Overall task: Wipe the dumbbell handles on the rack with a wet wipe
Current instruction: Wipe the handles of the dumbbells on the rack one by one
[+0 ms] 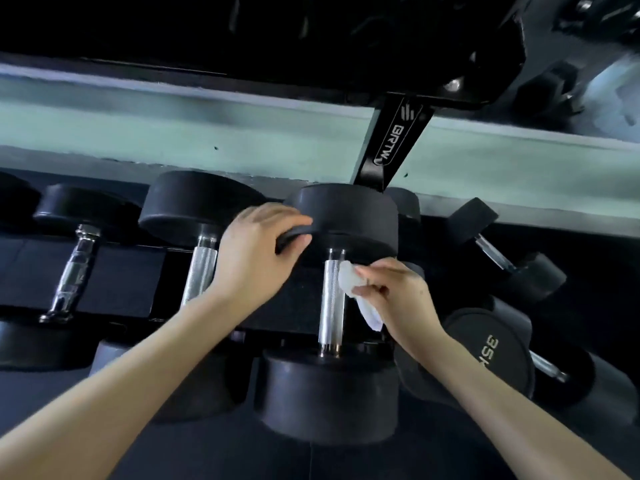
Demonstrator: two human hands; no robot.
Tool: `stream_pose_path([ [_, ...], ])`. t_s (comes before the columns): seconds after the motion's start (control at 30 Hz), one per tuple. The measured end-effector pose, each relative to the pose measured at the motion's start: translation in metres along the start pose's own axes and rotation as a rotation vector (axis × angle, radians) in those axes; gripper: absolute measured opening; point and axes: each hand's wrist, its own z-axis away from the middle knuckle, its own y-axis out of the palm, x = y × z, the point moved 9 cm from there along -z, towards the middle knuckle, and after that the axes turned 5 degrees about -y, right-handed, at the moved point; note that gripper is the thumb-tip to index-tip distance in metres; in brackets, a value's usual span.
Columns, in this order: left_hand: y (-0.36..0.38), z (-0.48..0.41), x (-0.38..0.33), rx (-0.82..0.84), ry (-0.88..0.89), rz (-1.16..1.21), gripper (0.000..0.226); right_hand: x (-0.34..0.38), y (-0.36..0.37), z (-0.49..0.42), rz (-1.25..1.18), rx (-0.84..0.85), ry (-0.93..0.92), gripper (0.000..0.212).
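A black rubber dumbbell lies on the lower rack shelf with its knurled steel handle (332,306) running toward me. My left hand (258,249) grips the rim of its far head (349,216), thumb under the edge. My right hand (394,289) pinches a white wet wipe (351,282) and holds it against the right side of the handle near its top. The tail of the wipe hangs down beside the handle. The near head (329,396) sits below my forearms.
More dumbbells lie on the same shelf: one with a contoured chrome handle (74,271) at left, one with a knurled handle (201,271) behind my left wrist, a 35 kg one (491,351) at right. A black rack upright (389,143) and upper shelf (242,46) overhang.
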Motion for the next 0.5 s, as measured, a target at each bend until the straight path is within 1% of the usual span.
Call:
stream_pose_path([
  [0.03, 0.004, -0.009, -0.001, -0.015, 0.051, -0.052, 0.036, 0.003, 0.002, -0.005, 0.069, -0.007, -0.100, 0.023],
  [0.1, 0.021, -0.026, -0.001, 0.045, 0.086, -0.115, 0.053, 0.003, 0.008, -0.012, 0.134, -0.018, -0.234, 0.031],
  [0.17, 0.042, -0.037, 0.000, 0.153, 0.079, -0.156, 0.050, -0.001, 0.017, -0.018, 0.144, -0.031, -0.308, 0.030],
  [0.2, 0.048, -0.041, 0.002, 0.174, 0.081, -0.152, 0.047, -0.004, 0.024, -0.019, 0.146, -0.040, -0.333, 0.030],
  [0.33, 0.050, -0.045, 0.002, 0.118, 0.145, -0.077, 0.040, -0.011, 0.046, -0.013, 0.118, -0.001, -0.397, 0.035],
  [0.4, 0.047, -0.044, 0.000, 0.093, 0.164, -0.079, 0.039, -0.007, 0.047, -0.013, 0.068, 0.057, -0.387, 0.026],
  [0.43, 0.046, -0.044, -0.001, 0.068, 0.170, -0.077, 0.039, -0.006, 0.047, -0.015, 0.043, 0.055, -0.376, 0.019],
  [0.5, 0.045, -0.044, -0.003, 0.015, 0.167, -0.065, 0.038, 0.000, 0.039, -0.022, 0.055, -0.048, -0.393, 0.009],
])
